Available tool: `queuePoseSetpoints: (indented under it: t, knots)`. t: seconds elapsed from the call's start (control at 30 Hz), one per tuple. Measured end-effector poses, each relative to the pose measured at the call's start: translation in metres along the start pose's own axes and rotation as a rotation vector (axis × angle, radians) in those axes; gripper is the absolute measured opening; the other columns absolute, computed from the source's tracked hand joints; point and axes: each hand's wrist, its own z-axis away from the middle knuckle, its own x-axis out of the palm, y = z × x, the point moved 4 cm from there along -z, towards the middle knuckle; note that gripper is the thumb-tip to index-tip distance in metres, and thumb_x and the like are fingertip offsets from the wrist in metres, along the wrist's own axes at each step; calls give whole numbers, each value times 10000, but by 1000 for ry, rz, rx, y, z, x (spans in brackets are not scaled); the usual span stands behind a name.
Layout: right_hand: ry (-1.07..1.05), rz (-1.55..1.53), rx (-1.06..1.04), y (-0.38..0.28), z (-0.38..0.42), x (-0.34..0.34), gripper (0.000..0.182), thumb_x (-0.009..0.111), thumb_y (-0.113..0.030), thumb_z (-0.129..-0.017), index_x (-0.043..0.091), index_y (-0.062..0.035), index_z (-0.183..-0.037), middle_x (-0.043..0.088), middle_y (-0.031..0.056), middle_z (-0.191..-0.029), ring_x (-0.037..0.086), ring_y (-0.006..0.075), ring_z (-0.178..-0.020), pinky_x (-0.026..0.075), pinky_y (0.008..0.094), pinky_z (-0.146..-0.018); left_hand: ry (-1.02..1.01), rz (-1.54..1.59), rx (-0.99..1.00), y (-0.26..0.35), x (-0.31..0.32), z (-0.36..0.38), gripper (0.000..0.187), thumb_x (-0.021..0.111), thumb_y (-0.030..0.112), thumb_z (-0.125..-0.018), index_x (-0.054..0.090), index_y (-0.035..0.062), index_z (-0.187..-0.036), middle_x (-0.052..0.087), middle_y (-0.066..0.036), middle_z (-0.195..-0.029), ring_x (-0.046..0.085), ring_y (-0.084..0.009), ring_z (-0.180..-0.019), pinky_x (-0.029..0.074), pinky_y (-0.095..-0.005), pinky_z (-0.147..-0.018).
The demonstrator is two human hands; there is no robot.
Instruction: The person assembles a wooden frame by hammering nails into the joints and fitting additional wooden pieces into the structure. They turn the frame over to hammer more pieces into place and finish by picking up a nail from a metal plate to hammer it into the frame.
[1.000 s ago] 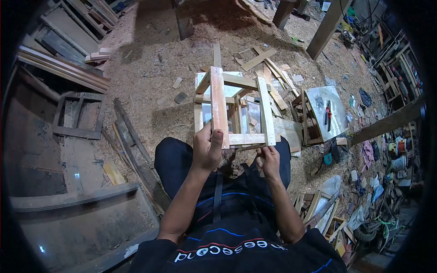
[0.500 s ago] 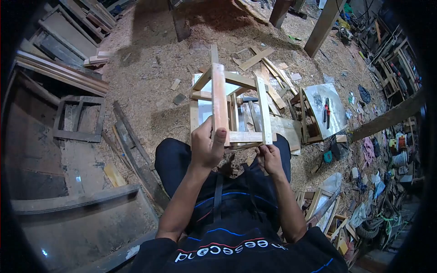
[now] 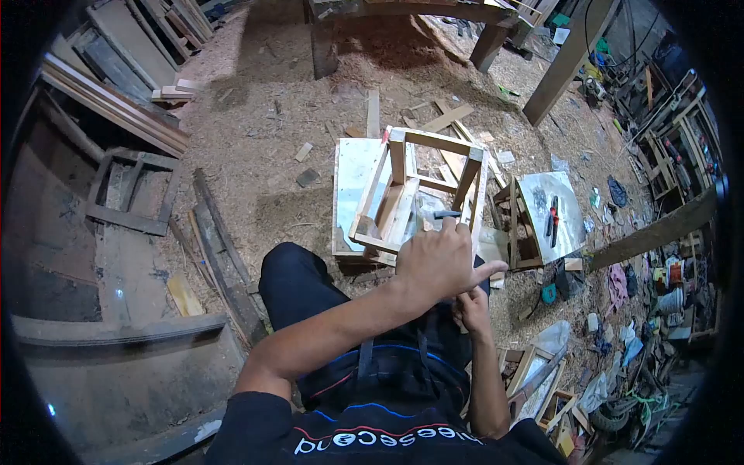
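Observation:
My left hand (image 3: 435,260) reaches across to the right, its back toward me and its thumb stuck out sideways. Its fingers curl over the near right corner of a small wooden frame (image 3: 399,209), built from pale strips with short upright legs. Just below, my right hand (image 3: 473,311) is closed, partly covered by the left one; whatever its fingers hold is hidden. The frame stands tilted over a white-topped box (image 3: 350,190). The dark head of a hammer (image 3: 447,214) shows right beyond my left knuckles.
Red-handled pliers (image 3: 552,221) lie on a metal-topped wooden stool (image 3: 570,201) to the right. A teal tape measure (image 3: 549,294) rests nearby. Wood offcuts (image 3: 449,118) are scattered over the sawdust floor. Old wooden frames (image 3: 132,190) lean at the left; a post (image 3: 562,70) rises behind.
My left hand has moved from the frame's near left upright across to its near right corner. The frame has turned and tipped, and my right hand is lower.

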Motion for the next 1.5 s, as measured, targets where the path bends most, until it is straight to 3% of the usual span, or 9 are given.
queuePoseSetpoints:
  t: [0.23, 0.37, 0.4, 0.43, 0.53, 0.77, 1.1, 1.2, 1.5]
  knots:
    - [362, 73, 48, -3, 29, -32, 257, 536, -236, -998, 533, -26, -1146, 444, -23, -642, 407, 60, -415, 339, 237, -343, -255, -171, 38, -14, 20, -6, 778, 610, 698, -772, 655, -72, -881, 624, -156, -814, 709, -299, -719, 574, -367, -570]
    - [400, -57, 34, -8, 37, -34, 287, 514, -210, -999, 487, -25, -1218, 463, -8, -693, 422, 57, -416, 339, 218, -338, -149, -242, 187, -20, 29, 11, 869, 510, 791, -762, 664, -51, -912, 649, -186, -875, 683, -303, -689, 539, -390, -602]
    - [400, -29, 0, -23, 41, -23, 299, 506, -185, -996, 474, -21, -1244, 479, -1, -726, 429, 54, -419, 342, 212, -339, -176, -251, 171, -18, 25, 15, 827, 530, 775, -759, 666, -21, -939, 642, -172, -932, 660, -294, -857, 496, -407, -771]
    - [403, -32, 4, -20, 43, -18, 299, 506, -185, -996, 474, -21, -1244, 479, -1, -726, 429, 54, -419, 342, 212, -339, -182, -251, 173, -20, 25, 20, 827, 530, 775, -759, 666, -21, -939, 642, -172, -932, 660, -294, -857, 496, -407, -771]
    - [386, 48, -94, -9, 45, -15, 290, 523, -145, -987, 479, 0, -1234, 487, -23, -685, 420, 38, -432, 336, 204, -360, 202, -200, 430, -19, 11, 37, 664, 619, 653, -784, 656, 18, -974, 618, -116, -1008, 536, -264, -1106, 346, -425, -994]
    - [330, 31, -70, 13, 51, 0, 279, 566, -124, -971, 497, 10, -1206, 503, -29, -681, 423, 31, -443, 332, 200, -377, 223, -156, 425, -68, -4, 65, 585, 564, 615, -848, 643, 37, -804, 605, -103, -895, 534, -262, -1107, 333, -423, -1024]
    - [397, -74, -150, -51, 31, 1, 284, 537, -206, -997, 480, 9, -1174, 505, 9, -724, 428, 47, -411, 332, 211, -329, 513, 285, 530, -144, -42, 18, 642, 390, 498, -990, 477, 58, -530, 447, -82, -606, 534, -289, -750, 442, -467, -902]
    - [382, 1, -163, -60, 32, -7, 253, 529, -232, -1001, 502, -36, -1158, 497, 5, -726, 415, 49, -402, 331, 213, -312, 483, 361, 528, -166, -60, 4, 723, 297, 573, -988, 450, 81, -482, 445, -77, -571, 559, -302, -813, 423, -487, -968]
    - [309, 33, -113, -65, 36, 19, 282, 540, -212, -993, 486, 3, -1169, 504, -3, -705, 430, 44, -406, 341, 213, -321, 433, 368, 501, -180, -73, 2, 713, 368, 585, -976, 525, 74, -505, 534, -63, -627, 596, -302, -1015, 301, -498, -1113]
